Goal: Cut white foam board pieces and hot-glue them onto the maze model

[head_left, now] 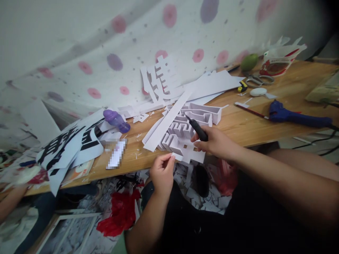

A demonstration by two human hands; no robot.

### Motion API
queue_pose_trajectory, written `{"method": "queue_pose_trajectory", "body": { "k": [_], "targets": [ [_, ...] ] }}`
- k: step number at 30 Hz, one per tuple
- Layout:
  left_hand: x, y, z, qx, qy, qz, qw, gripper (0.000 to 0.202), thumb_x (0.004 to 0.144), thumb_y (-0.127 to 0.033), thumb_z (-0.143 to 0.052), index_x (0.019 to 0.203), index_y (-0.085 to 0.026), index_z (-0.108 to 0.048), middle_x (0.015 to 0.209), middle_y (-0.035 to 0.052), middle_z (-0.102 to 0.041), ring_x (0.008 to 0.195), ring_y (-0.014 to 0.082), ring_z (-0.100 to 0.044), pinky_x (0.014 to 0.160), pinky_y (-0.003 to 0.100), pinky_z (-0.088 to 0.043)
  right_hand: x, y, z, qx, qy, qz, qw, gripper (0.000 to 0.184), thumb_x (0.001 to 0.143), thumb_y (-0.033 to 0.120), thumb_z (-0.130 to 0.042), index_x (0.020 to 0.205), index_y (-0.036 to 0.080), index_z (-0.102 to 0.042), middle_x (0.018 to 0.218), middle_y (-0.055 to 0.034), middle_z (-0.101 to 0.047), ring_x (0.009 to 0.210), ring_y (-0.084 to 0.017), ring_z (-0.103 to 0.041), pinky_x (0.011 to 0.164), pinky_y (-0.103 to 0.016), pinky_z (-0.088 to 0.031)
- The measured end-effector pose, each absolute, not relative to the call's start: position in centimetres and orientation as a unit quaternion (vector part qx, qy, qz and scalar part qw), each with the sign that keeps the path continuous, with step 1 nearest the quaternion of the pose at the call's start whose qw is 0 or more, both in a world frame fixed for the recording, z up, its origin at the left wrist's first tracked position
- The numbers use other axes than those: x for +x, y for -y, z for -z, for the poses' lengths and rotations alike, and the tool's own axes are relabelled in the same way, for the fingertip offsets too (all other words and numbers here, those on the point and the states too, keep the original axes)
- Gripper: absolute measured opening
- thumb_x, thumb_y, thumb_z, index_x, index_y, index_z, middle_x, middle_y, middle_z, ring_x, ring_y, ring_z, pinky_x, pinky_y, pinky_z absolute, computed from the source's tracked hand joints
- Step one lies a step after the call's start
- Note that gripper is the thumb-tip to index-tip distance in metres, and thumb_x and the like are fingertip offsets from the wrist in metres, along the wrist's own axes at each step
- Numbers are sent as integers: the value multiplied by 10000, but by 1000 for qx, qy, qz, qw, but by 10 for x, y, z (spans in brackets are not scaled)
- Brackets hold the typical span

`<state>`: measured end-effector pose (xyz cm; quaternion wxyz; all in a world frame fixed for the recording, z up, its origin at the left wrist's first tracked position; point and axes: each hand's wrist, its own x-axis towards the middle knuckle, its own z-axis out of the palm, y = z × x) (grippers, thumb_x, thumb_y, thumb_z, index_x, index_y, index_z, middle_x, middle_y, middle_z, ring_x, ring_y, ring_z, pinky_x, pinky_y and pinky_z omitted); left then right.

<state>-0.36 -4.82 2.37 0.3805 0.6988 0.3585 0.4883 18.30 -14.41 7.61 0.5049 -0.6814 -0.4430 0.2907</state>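
Observation:
My right hand [215,144] is closed round a black pen-shaped knife [197,129], its tip pointing up and left over a white foam-board letter model [190,121] with raised walls on the wooden table [265,120]. My left hand [162,173] pinches a small white strip [173,156] at the model's near corner, right at the table's front edge. A long white strip [169,121] lies diagonally across the model.
A blue glue gun [296,117], scissors [258,80], a green fruit [249,62] and a snack bag [280,60] lie at the right. A purple bottle [116,120] and black-and-white printed sheets [71,144] sit left. White cut-out characters [161,81] lean against the dotted cloth. Scraps litter the floor. Another person's arm [10,201] shows at the far left.

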Motion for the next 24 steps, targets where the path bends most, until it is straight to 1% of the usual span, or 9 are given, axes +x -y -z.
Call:
{"method": "queue_pose_trajectory", "body": {
  "k": [2,6,13,24],
  "targets": [
    [-3,48,-17,718,-350,-488,353,130,750,-282,-713,821,-173,-707,787,27,-712,719,153,-670,705,270,-543,187,146,-78,-687,447,-281,499,120,751,103,-609,850,162,-574,639,19,-607,586,-147,-599,544,-232,-426],
    [1,47,-10,762,-322,-476,298,117,773,-282,-695,825,-178,-701,794,37,-712,732,164,-677,713,284,-548,187,148,-76,-693,470,-263,479,123,748,110,-634,846,168,-588,673,20,-620,608,-140,-597,557,-225,-425],
    [5,47,-14,807,-282,-474,209,47,783,-234,-683,789,-187,-678,747,14,-690,709,145,-656,715,272,-528,185,150,-74,-710,482,-246,451,123,742,114,-651,828,177,-590,658,27,-604,619,-145,-588,569,-232,-421],
    [6,48,-24,829,-277,-458,164,52,788,-223,-671,755,-188,-653,727,6,-683,689,139,-646,698,258,-507,184,150,-75,-710,487,-246,445,107,745,133,-648,817,178,-583,643,31,-601,608,-139,-585,572,-227,-415]
  ]
}}
